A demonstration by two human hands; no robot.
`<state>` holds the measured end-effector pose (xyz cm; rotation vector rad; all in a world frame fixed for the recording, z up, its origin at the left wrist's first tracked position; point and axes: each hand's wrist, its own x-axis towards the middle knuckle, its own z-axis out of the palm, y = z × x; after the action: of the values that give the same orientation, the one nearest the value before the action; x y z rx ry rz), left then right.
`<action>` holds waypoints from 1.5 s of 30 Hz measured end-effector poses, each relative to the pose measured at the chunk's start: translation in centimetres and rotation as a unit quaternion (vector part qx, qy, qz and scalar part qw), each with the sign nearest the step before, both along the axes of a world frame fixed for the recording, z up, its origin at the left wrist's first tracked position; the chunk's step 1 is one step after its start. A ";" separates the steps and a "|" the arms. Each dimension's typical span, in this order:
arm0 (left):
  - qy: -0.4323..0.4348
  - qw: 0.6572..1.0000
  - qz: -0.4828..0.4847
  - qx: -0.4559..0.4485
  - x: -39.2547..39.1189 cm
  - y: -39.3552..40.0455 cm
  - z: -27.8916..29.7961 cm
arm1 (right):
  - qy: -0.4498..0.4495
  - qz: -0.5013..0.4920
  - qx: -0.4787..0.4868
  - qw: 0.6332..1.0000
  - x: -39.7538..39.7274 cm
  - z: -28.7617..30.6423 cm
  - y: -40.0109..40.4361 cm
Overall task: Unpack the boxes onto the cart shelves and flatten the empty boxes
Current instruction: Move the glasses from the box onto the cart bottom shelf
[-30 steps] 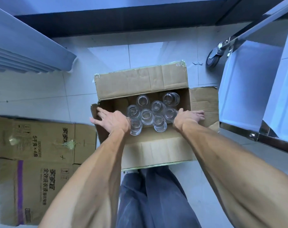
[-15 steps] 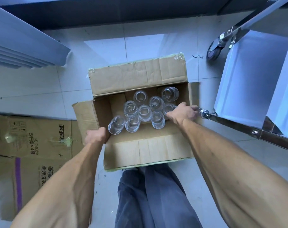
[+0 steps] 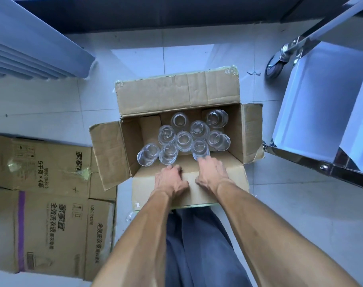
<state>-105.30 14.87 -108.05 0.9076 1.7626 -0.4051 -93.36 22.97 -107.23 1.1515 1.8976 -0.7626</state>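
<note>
**Lin:** Both hands are coming in from the box's sides to its near flap. Half a second back the left hand (image 3: 170, 180) was gripping the left wall and the right hand (image 3: 212, 172) was at the right rim; now they are sitting side by side on the near flap (image 3: 189, 183), and the left flap (image 3: 109, 156) is lying splayed outward.

**Dee:** So all four flaps are standing open?

**Lin:** They are looking that way. The far flap (image 3: 176, 93) is standing up and the right flap (image 3: 252, 131) is folding out toward the cart. I am reading that as the opening step ending, with the lifting-out about to begin.

**Dee:** How are the fingers lying?

**Lin:** The left fingers are curling over the flap's fold, seemingly pinching the cardboard. The right hand is pressing the flap with fingers fairly straight, tips reaching just beside the nearest glass.

**Dee:** And the contents?

**Lin:** The open box (image 3: 131, 146) is sitting on the floor, holding nine or so clear glasses (image 3: 184, 140), clustered toward the right and centre, some leaning. None are sitting on the cart shelf (image 3: 313, 104) yet; it is waiting just right of the box.

**Dee:** Other boxes?

**Lin:** Flattened cartons (image 3: 50, 199) are lying on the floor to the left.
</note>
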 end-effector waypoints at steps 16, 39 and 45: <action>0.144 0.964 -0.137 0.177 1.4 -6.6 -2.5 | 0.011 0.127 0.121 0.984 2.6 -2.3 -8.1; 0.162 0.969 -0.094 0.162 10.3 -18.6 -0.1 | 0.054 0.201 0.130 0.969 11.3 -0.2 -18.3; 0.169 0.972 -0.066 0.147 14.2 -20.9 0.8 | 0.082 0.182 0.086 0.976 14.8 0.3 -19.0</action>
<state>-91.10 -6.07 -107.24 1.2277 2.1184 -0.4079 -78.56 3.93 -106.92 0.8220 2.2665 -0.5111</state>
